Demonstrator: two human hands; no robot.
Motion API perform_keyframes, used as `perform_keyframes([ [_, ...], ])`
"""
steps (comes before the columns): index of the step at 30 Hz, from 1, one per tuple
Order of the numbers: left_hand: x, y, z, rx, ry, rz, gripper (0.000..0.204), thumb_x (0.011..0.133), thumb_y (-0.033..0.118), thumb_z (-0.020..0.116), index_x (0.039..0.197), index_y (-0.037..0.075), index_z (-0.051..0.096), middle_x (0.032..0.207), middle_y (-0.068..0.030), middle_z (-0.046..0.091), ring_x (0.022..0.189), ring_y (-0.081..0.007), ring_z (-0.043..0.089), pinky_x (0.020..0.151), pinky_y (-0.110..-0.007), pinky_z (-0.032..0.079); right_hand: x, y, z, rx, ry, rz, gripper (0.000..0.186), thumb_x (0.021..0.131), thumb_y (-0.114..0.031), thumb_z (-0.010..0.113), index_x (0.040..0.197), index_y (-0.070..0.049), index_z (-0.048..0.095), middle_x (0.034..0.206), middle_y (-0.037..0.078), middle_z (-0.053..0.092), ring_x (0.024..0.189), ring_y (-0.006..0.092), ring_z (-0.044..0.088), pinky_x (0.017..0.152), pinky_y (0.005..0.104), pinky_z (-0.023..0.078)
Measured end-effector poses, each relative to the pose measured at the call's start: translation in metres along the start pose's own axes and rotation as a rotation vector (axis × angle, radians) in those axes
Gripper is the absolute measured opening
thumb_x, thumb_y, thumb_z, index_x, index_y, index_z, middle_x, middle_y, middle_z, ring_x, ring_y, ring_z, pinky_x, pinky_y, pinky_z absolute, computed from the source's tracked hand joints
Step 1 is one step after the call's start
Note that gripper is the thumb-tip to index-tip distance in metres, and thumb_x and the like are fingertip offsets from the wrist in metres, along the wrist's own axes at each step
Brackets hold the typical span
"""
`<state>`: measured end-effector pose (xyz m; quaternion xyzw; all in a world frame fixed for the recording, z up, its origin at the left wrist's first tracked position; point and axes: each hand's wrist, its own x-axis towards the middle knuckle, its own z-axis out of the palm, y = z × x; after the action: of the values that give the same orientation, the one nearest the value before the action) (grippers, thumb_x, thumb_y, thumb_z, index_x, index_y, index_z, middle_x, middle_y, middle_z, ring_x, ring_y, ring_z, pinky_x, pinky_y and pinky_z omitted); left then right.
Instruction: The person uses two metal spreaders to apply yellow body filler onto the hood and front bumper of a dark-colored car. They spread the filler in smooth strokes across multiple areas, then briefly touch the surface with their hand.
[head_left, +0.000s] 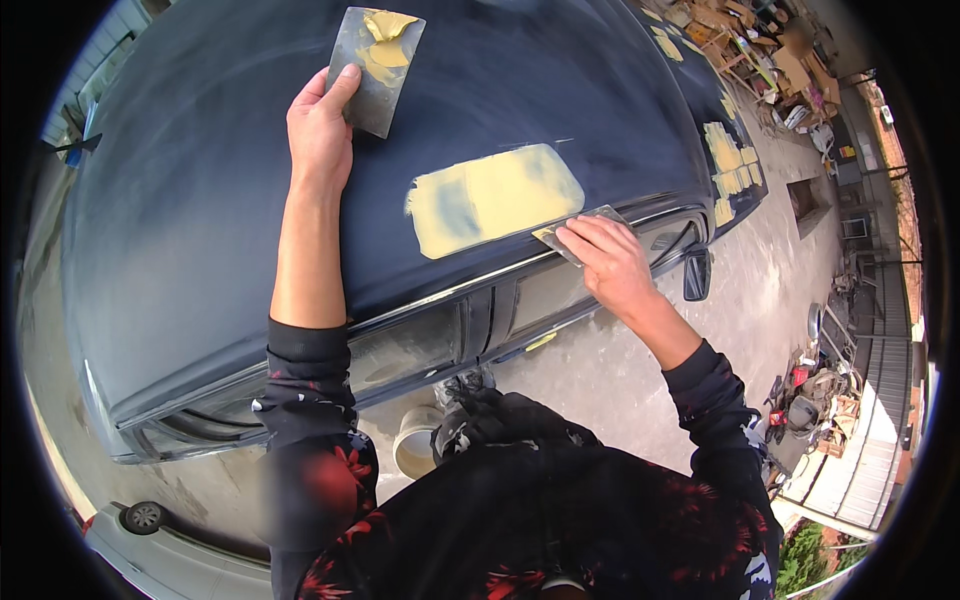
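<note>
My left hand [320, 130] grips a grey, flat rectangular plate [372, 95] above the car roof, with a blob of yellow filler [390, 45] near its upper end. My right hand [610, 265] is closed on a thin scraper [555, 245] with a little yellow on it, at the lower right edge of a pale yellow filler patch [490, 205] with bluish areas showing through. The patch lies on the dark, dull-finished car roof [200, 220], just above the side rail. More yellow patches [730, 160] mark the bodywork toward the right.
A side mirror [697, 275] juts out at the right. Below are the concrete ground [650, 420] and a pale bucket [415, 445] by my legs. A silver car [170, 555] stands lower left. Piles of cardboard and scrap [790, 70] and metal parts [805, 410] line the right.
</note>
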<state>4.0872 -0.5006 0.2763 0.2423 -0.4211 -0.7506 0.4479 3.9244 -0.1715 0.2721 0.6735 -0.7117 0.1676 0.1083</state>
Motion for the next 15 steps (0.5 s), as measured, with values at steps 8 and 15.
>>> perform_keyframes([
  [8, -0.002, 0.002, 0.000, -0.012, -0.007, 0.000, 0.029, 0.095, 0.013, 0.070, 0.120, -0.001, 0.067, 0.103, -0.0044, 0.071, 0.093, -0.0121, 0.065, 0.085, -0.028, 0.050, 0.098, -0.030, 0.036, 0.027, 0.054, -0.032, 0.041, 0.077, 0.001, 0.061, 0.117, -0.006, 0.069, 0.114, 0.010, 0.066, 0.110, 0.0289, 0.061, 0.097, 0.0440, 0.047],
  [15, -0.001, 0.000, 0.000, -0.041, -0.012, 0.017, 0.029, 0.094, 0.013, 0.071, 0.119, -0.001, 0.068, 0.102, -0.0040, 0.071, 0.090, -0.0116, 0.065, 0.082, -0.027, 0.051, 0.063, -0.069, 0.049, 0.041, 0.003, -0.067, 0.045, 0.073, 0.000, 0.065, 0.118, -0.007, 0.068, 0.118, 0.011, 0.064, 0.113, 0.0298, 0.060, 0.102, 0.0454, 0.046],
])
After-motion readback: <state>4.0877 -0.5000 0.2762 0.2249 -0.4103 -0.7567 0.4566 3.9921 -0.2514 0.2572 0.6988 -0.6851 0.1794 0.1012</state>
